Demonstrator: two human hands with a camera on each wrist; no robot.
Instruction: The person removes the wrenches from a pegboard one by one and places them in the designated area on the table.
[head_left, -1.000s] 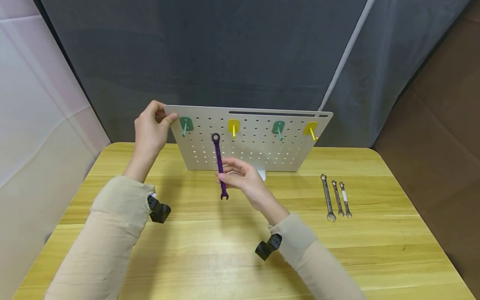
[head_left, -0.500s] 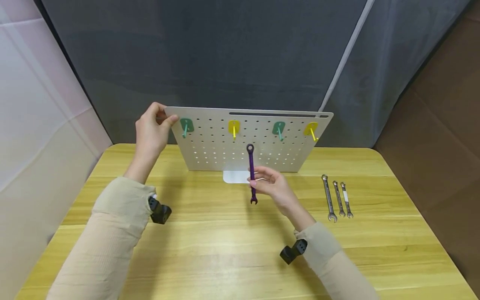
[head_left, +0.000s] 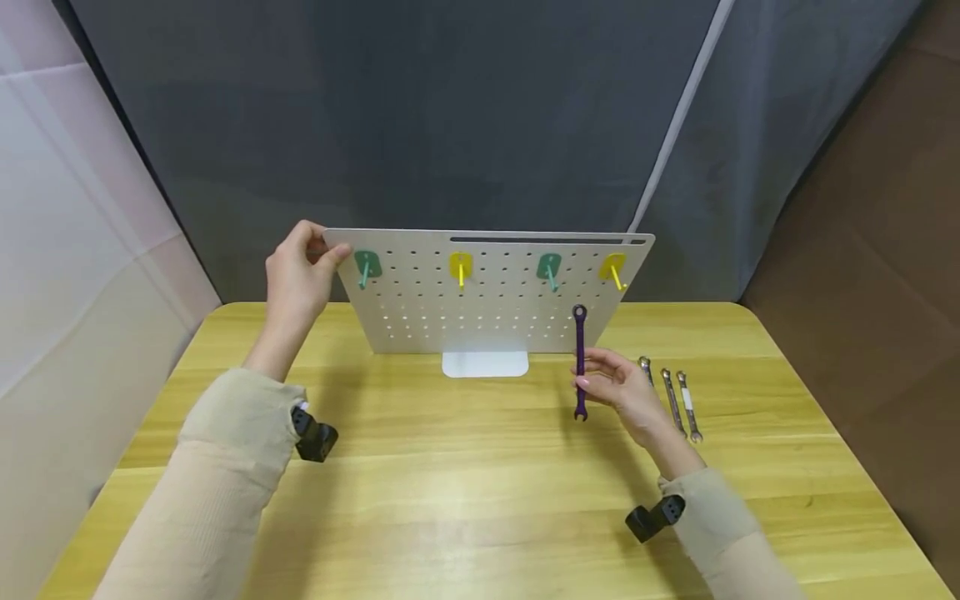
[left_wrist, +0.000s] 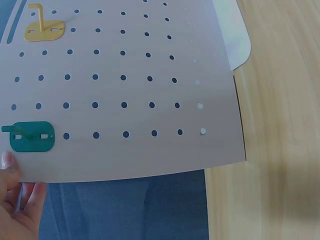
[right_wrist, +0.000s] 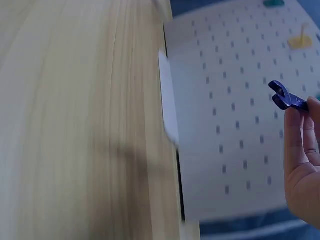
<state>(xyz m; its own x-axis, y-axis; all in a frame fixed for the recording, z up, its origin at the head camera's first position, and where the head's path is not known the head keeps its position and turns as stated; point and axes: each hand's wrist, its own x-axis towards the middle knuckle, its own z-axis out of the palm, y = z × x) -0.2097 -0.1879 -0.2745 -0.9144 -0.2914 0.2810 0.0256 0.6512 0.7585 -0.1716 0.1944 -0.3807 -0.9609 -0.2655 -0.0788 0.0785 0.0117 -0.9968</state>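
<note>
My left hand (head_left: 300, 271) grips the upper left corner of a white pegboard (head_left: 420, 308), thumb in front and fingers behind. My right hand (head_left: 626, 392) pinches a purple combination wrench (head_left: 580, 358) near its lower, open end, holding it upright before the board's right part. The ring end points up, below the yellow hook (head_left: 613, 268) at the far right. A green hook (head_left: 550, 268), a second yellow hook (head_left: 461, 267) and another green hook (head_left: 367, 265) line the board's top; none bears anything. In the right wrist view the wrench's open jaw sticks out past the fingers.
Several silver wrenches (head_left: 672, 400) lie side by side on the wooden table (head_left: 450, 483) at the right, one partly hidden behind my right hand. A white base plate (head_left: 485, 364) juts forward under the board. A dark curtain (head_left: 390, 108) hangs behind.
My right hand has carried the purple wrench to the right, from the board's left part to its right part. My left hand keeps its grip on the board's corner.
</note>
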